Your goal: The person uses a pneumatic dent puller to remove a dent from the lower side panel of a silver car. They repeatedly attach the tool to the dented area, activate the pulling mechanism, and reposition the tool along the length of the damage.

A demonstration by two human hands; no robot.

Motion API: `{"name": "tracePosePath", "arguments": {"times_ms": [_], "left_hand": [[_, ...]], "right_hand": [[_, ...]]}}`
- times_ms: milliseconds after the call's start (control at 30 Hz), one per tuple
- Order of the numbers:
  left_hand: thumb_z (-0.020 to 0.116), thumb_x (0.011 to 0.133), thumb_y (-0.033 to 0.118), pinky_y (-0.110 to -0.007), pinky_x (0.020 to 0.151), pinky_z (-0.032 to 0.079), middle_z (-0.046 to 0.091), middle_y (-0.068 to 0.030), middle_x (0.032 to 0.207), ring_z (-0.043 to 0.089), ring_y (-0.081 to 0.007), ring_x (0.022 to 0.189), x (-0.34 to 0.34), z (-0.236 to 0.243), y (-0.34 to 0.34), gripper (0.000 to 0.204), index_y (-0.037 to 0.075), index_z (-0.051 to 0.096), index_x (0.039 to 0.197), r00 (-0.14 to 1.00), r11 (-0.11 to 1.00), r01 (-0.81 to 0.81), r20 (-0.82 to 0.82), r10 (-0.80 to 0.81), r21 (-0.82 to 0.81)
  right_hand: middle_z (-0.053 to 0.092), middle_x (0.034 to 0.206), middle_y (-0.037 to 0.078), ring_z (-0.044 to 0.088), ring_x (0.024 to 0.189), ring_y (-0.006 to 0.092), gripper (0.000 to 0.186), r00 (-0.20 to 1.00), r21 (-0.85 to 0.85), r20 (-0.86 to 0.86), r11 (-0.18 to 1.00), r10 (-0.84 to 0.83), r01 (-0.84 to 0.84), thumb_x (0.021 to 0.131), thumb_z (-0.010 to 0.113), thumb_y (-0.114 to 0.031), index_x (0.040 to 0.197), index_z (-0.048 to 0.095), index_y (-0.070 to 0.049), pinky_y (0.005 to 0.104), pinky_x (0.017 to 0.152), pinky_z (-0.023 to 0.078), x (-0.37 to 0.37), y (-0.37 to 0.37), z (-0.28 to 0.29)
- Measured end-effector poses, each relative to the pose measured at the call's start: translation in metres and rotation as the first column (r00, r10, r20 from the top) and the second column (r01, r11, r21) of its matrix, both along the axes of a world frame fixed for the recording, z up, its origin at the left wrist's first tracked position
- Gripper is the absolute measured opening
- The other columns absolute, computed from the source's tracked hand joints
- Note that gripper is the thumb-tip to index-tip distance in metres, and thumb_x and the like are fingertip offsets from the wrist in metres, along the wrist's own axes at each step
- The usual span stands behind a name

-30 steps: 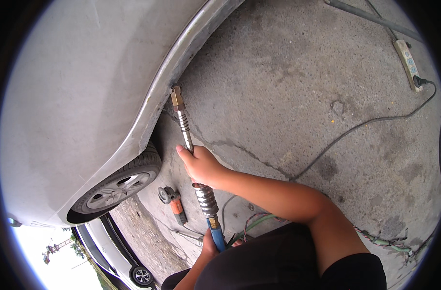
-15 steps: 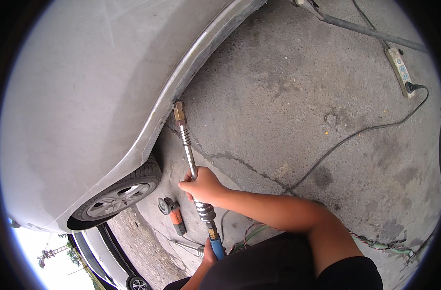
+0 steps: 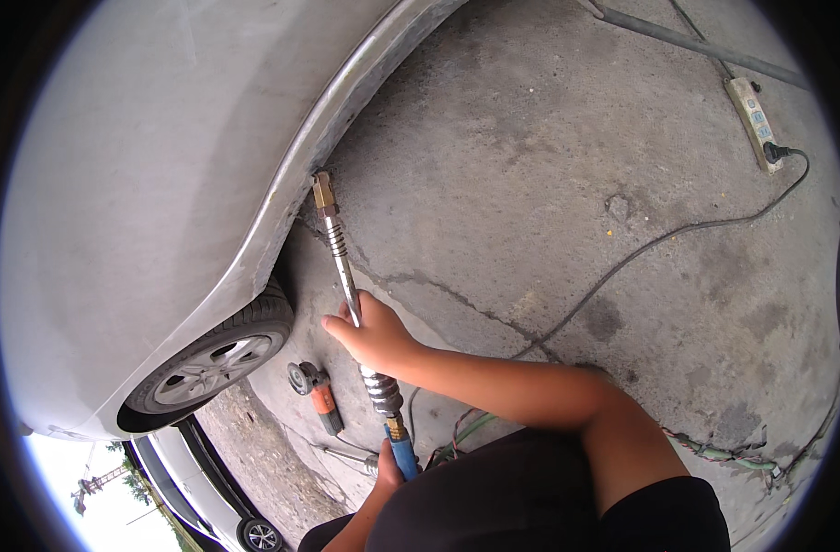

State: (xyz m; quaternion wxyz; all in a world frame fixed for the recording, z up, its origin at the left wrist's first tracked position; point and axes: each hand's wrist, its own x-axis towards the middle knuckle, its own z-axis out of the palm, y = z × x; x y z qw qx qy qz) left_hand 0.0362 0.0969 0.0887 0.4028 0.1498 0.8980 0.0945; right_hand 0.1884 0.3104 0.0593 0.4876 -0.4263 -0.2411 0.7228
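A slide hammer (image 3: 337, 241) with a brass-coloured tip, a spring on its steel rod and a ribbed metal part lower down reaches toward the car. Its tip meets the lower edge of the grey car body (image 3: 162, 184); whether it is fixed there is too small to tell. My right hand (image 3: 372, 333) is closed around the rod, just above the ribbed part. Lower down, my left hand (image 3: 389, 467) is wrapped round the blue handle (image 3: 402, 453), its fingers partly hidden.
An orange and black angle grinder (image 3: 319, 399) lies near the car's wheel (image 3: 208, 368). On the right, a power strip (image 3: 754, 121) has a plugged-in black cable (image 3: 650, 247) running across the concrete. Another car (image 3: 185, 488) stands at lower left.
The whole view has shifted slightly, so car, floor and tool sit a little farther up and left. Both hands keep their hold on the slide hammer.
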Motion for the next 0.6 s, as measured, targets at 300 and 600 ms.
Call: {"name": "tracePosePath", "arguments": {"times_ms": [300, 600], "left_hand": [[0.045, 0.093, 0.051, -0.034, 0.064, 0.047, 0.055, -0.0048, 0.08, 0.055, -0.0178, 0.071, -0.049, -0.02, -0.029, 0.041, 0.012, 0.053, 0.1, 0.972, 0.988, 0.148, 0.192, -0.138, -0.04], [0.042, 0.09, 0.061, -0.042, 0.06, 0.049, 0.058, -0.0131, 0.082, 0.059, -0.0284, 0.069, 0.039, 0.001, -0.018, 0.052, 0.012, 0.052, 0.103, 0.935, 0.971, 0.24, -0.266, -0.236, -0.017]], "right_hand": [[0.019, 0.05, -0.007, 0.016, 0.042, 0.008, 0.04, 0.172, 0.194, -0.939, 0.87, 0.298, -0.452, 0.088, 0.047, -0.031, 0.057, 0.025, -0.019, 0.0272, 0.039, 0.015, 0.02, 0.029, -0.046], [0.034, 0.052, -0.003, 0.03, 0.04, 0.0088, 0.031, 0.75, -0.209, -0.661, 0.959, 0.006, -0.192, 0.095, 0.051, -0.023, 0.069, 0.036, -0.013, 0.0285, 0.038, 0.028, -0.002, 0.012, -0.036]]}}
